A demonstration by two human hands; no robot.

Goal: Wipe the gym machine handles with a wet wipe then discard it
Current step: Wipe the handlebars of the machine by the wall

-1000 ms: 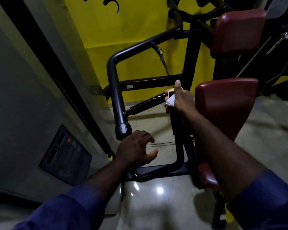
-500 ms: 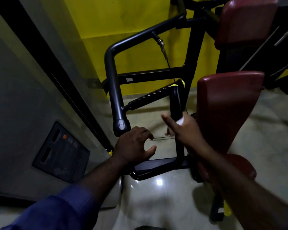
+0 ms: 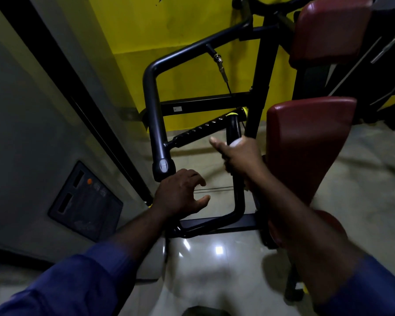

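My right hand [image 3: 242,156] is wrapped around the upright black handle [image 3: 234,131] of the gym machine, with a white wet wipe [image 3: 235,142] pressed between palm and bar; only a small white edge of the wipe shows, and my thumb sticks out to the left. My left hand [image 3: 180,195] hovers just below the capped end of the thick black frame tube [image 3: 156,124], its fingers loosely curled and holding nothing. A second ribbed handle [image 3: 203,131] with a yellow end runs diagonally behind.
Dark red pads [image 3: 306,142] of the machine stand close on the right, another [image 3: 328,28] above. A yellow wall [image 3: 192,23] lies behind, a grey wall with a dark panel [image 3: 84,201] on the left. Glossy tiled floor [image 3: 214,258] is below.
My right hand slid down the upright handle from its yellow top, then came a little back up, carrying the wipe. My left hand stayed near the frame tube's end.
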